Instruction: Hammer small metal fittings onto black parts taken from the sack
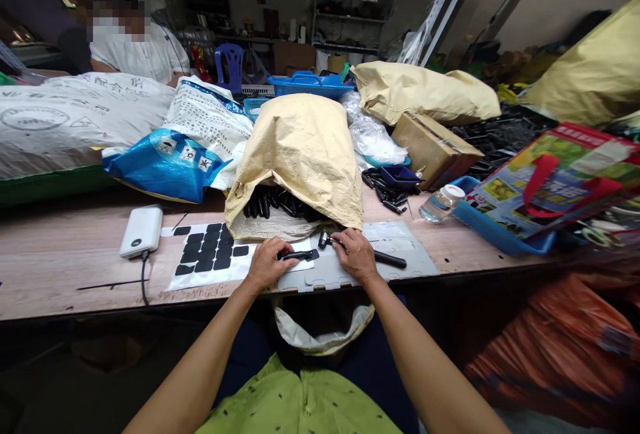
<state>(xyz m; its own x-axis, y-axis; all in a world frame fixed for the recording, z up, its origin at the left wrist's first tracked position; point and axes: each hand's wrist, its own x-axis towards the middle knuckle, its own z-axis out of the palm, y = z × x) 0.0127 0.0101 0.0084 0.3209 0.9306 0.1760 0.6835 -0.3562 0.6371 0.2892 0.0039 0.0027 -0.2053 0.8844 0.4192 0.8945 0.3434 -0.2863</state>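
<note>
My left hand (266, 261) holds a slim black plastic part (298, 255) flat on a grey plate (407, 247) at the table's front edge. My right hand (355, 253) grips a small hammer (387, 259); its metal head (323, 240) is just right of the black part and its black handle sticks out to the right. Straight behind my hands a tan paper sack (300, 154) lies open, with several black parts (273, 204) spilling from its mouth. A white sheet with black adhesive pads (207, 252) lies left of my left hand.
A white power bank (141, 231) with a cable lies at the left. White and blue sacks (175, 147), a cardboard box (433, 147), a plastic bottle (441, 203) and blue trays (500, 237) crowd the back. Another person (133, 41) sits across at the far left.
</note>
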